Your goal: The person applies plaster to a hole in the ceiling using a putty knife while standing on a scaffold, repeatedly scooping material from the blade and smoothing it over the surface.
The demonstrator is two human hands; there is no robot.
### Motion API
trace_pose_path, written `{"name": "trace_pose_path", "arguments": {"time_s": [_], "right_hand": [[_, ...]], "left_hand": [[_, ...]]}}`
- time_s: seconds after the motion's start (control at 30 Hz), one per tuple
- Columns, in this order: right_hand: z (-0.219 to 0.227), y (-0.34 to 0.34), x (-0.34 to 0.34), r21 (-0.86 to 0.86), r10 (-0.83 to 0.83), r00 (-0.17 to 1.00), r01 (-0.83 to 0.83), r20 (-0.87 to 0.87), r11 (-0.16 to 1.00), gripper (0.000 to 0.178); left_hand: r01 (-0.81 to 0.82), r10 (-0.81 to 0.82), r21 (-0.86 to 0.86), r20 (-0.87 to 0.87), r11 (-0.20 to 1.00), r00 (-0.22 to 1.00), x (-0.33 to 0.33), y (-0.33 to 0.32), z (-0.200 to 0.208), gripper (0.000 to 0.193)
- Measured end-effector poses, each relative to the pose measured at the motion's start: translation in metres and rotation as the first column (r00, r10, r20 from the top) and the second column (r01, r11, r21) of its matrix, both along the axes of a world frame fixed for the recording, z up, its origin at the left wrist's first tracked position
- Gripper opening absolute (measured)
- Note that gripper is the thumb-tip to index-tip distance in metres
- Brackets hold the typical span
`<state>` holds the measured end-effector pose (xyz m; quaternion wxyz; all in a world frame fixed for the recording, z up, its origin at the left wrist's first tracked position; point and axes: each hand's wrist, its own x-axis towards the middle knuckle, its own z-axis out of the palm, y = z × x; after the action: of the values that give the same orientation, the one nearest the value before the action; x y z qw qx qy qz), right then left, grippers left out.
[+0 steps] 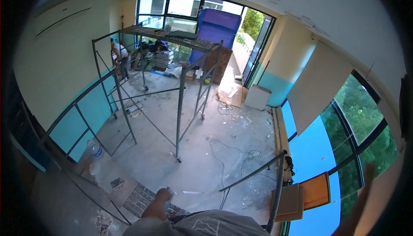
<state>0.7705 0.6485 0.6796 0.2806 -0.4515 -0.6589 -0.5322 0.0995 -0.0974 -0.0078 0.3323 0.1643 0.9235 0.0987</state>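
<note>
My left hand point(162, 194) is closed, low in the middle, above a perforated metal scaffold deck point(140, 199). A flat pale piece point(171, 190) shows at its fingers, and a thin whitish strip point(192, 192) lies in line with it; I cannot tell whether they are one tool. At the far right, my raised right hand point(368, 173) is a dark blur in front of the window. Its fingers cannot be made out, nor whether it holds anything. Beside the deck on the left is a small dark flat object point(117, 183).
A wheeled scaffold point(180, 111) stands ahead. Bent guard rails point(277, 193) flank me. Cables point(223, 150) and debris lie on the concrete floor. A water bottle point(96, 151) is at left. A person point(120, 57) stands near stacked bags point(163, 59). Boards point(316, 191) lean right; a doorway point(251, 42) is beyond.
</note>
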Motion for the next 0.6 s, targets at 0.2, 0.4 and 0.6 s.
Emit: {"name": "trace_pose_path", "arguments": {"time_s": [0.2,0.4,0.6], "right_hand": [[-0.491,-0.207,-0.104,-0.864,0.003,0.988,-0.137,-0.155,0.484,0.027],[-0.601,-0.382,-0.285,-0.952,0.134,0.949,-0.266,-0.287,-0.153,0.034],[-0.482,-0.441,-0.4,-0.752,0.174,0.778,-0.484,-0.604,-0.448,0.06]], "left_hand": [[0.146,-0.14,0.214,-0.043,0.966,0.989,-0.013,0.058,-0.027,0.043],[0.25,-0.275,0.387,0.011,0.888,0.961,-0.001,0.117,0.061,0.053],[-0.541,-0.433,0.728,0.686,0.421,0.585,0.057,0.236,0.092,0.029]]}}
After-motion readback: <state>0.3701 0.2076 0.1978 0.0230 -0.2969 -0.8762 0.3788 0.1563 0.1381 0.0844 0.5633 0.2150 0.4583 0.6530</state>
